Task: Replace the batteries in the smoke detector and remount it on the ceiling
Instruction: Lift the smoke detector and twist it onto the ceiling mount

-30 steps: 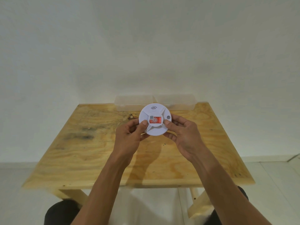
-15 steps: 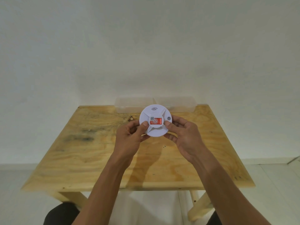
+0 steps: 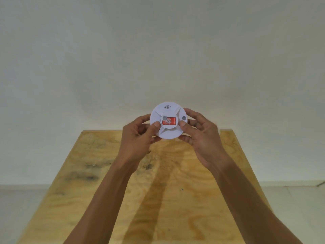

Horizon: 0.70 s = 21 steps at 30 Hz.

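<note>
the smoke detector is held up in the air above the wooden table, face toward the person, likely so they can look it over. the left hand and right hand each grip a side of its rim, thumbs pressed on the front beside the red label (fingers curled behind), which keeps it steady and level.

A stained plywood table stands against a plain white wall.
</note>
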Tool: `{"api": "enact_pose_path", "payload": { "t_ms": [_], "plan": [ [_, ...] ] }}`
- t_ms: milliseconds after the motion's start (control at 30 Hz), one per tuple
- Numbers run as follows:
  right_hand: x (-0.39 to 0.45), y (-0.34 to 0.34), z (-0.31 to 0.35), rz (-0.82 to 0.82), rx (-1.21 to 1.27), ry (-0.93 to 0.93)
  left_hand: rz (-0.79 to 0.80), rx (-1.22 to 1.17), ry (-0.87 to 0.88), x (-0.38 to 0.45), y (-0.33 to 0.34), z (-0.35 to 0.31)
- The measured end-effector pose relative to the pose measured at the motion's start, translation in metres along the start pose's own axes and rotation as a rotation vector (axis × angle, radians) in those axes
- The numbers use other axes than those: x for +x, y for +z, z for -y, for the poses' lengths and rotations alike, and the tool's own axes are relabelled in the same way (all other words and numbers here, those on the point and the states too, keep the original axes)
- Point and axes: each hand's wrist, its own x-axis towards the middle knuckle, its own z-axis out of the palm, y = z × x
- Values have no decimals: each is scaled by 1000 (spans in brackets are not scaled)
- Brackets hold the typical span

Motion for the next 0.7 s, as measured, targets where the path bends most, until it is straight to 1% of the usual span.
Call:
{"api": "enact_pose_path", "payload": {
  "t_ms": [200,400,567,700],
  "plan": [
    [6,17,95,1,-34,3,4,12,1,12,16,-93],
    [8,38,204,23,-83,-45,7,46,65,16,31,-203],
    [17,55,276,30,-134,-141,-10,91,154,26,38,-273],
    [30,66,308,34,-154,-237,0,118,237,43,40,-307]
  ]
}}
